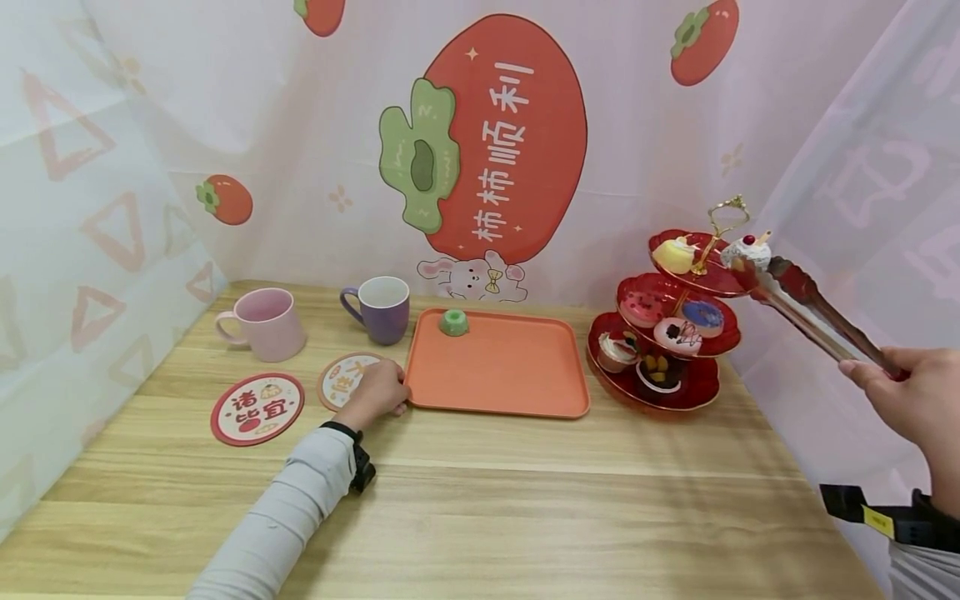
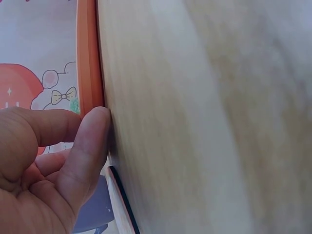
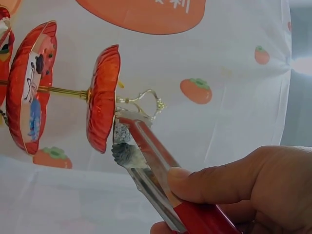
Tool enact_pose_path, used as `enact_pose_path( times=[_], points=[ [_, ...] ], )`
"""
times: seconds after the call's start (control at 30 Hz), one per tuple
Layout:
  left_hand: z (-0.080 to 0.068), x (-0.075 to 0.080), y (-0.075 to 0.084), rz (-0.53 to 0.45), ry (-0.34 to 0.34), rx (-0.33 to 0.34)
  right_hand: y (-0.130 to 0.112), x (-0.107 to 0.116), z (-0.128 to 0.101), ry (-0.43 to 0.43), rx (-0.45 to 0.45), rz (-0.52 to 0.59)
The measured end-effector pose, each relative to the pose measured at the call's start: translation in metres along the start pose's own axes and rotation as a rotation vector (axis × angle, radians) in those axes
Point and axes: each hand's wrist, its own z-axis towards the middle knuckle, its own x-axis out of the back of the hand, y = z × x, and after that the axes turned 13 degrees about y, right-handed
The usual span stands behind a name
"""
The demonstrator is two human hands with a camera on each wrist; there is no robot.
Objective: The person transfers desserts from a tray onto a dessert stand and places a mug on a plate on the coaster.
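At the front left corner of the orange tray [image 1: 502,367], my left hand [image 1: 378,387] pinches the rim between thumb and fingers. A small green ring-shaped cake [image 1: 453,322] sits at the back left of that tray. My right hand [image 1: 911,396] grips metal tongs [image 1: 817,321], whose red handle [image 3: 202,219] shows in the right wrist view. The tongs' tips lie on either side of a white cream cake [image 1: 748,250] with a cherry, at the right of the top plate of a red three-tier stand [image 1: 716,283]. A yellow cake [image 1: 673,256] shares that plate.
Several cakes and cupcakes fill the lower tiers, including a pink-iced one [image 1: 677,335]. Left of the tray stand a purple mug [image 1: 386,312] and a pink mug [image 1: 273,329]. Two round coasters, a red-rimmed one [image 1: 258,408] and an orange-rimmed one [image 1: 337,379], lie before them.
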Motion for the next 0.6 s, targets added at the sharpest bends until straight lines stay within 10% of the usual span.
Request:
enact_pose_path(
  times=[0.37, 0.6],
  points=[
    [0.002, -0.001, -0.001, -0.009, -0.01, 0.011, -0.053, 0.029, 0.022, -0.051, 0.011, -0.061],
    [0.002, -0.002, -0.003, -0.02, -0.012, 0.016, -0.028, 0.009, 0.04, -0.078, 0.026, -0.071]
  ],
)
